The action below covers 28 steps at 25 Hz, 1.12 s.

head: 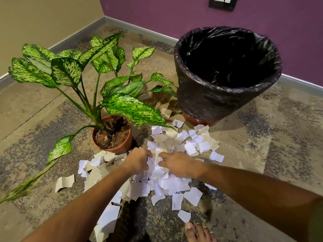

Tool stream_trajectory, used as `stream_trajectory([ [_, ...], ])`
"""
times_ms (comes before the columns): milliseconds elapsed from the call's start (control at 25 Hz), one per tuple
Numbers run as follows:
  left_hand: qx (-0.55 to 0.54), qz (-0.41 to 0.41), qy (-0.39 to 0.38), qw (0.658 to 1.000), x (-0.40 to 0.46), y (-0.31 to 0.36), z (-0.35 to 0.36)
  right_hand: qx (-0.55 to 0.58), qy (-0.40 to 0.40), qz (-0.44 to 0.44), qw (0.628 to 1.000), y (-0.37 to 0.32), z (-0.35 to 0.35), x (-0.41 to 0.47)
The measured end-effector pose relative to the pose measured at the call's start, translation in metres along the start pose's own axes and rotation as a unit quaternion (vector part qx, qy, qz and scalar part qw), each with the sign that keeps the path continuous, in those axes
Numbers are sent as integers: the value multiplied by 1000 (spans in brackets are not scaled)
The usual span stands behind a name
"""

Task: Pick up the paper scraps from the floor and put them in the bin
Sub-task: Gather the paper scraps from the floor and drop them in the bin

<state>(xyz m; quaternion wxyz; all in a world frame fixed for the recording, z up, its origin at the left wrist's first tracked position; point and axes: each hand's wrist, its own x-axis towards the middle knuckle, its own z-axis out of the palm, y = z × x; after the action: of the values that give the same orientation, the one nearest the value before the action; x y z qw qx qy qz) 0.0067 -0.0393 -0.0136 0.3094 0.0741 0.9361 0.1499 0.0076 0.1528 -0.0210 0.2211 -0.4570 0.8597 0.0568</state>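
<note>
A heap of white and cream paper scraps [174,182] covers the floor in front of me, spreading from beside the plant pot towards the bin. The bin [215,103] stands at the upper right, lined with a black bag, its inside dark. My left hand [138,160] is down in the middle of the heap with its fingers curled around some scraps. My right hand [180,164] lies flat on the heap just to its right, fingers spread and pointing left towards the other hand. Both hands are well short of the bin.
A potted plant [113,135] with large speckled green leaves stands left of the heap, one leaf hanging over the scraps. My bare foot [197,233] shows at the bottom edge. Purple wall [174,14] and grey skirting run behind the bin.
</note>
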Motion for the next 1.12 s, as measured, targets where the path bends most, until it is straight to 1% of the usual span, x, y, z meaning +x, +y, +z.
stream_trajectory([
  [160, -78, -23, 24, 996, 2, 4, -8, 12, 15, 15, 1000, 11, -5, -4],
  [200, -96, -27, 36, 994, 1, 6, -10, 26, 25, 30, 999, 14, -6, -4],
  [240, -113, -26, 46, 992, 2, 8, -11, 61, 39, 51, 996, 17, -6, -7],
  [320, -157, -19, 64, 985, 2, 11, -13, 157, 59, 77, 983, 18, -8, -10],
  [400, -216, -14, 80, 973, 1, 14, -14, 220, 64, 67, 971, 18, -10, -12],
  [440, -244, -17, 85, 966, 0, 16, -15, 239, 69, 60, 967, 17, -10, -12],
  [520, -297, -33, 82, 951, 0, 20, -19, 268, 108, 64, 955, 17, -9, -9],
  [600, -335, -42, 80, 938, -1, 24, -21, 301, 158, 94, 936, 20, -13, -7],
  [720, -352, -44, 102, 930, 1, 24, -23, 354, 187, 146, 905, 30, -22, -11],
  [880, -356, -32, 119, 926, 0, 23, -23, 353, 227, 181, 889, 42, -33, -20],
  [960, -342, -34, 136, 929, 1, 24, -25, 347, 225, 217, 884, 49, -43, -26],
  [1000, -345, -35, 147, 926, 1, 26, -27, 336, 217, 226, 888, 54, -50, -29],
  [1120, -353, -20, 203, 913, -1, 37, -39, 289, 199, 212, 912, 58, -71, -42],
])
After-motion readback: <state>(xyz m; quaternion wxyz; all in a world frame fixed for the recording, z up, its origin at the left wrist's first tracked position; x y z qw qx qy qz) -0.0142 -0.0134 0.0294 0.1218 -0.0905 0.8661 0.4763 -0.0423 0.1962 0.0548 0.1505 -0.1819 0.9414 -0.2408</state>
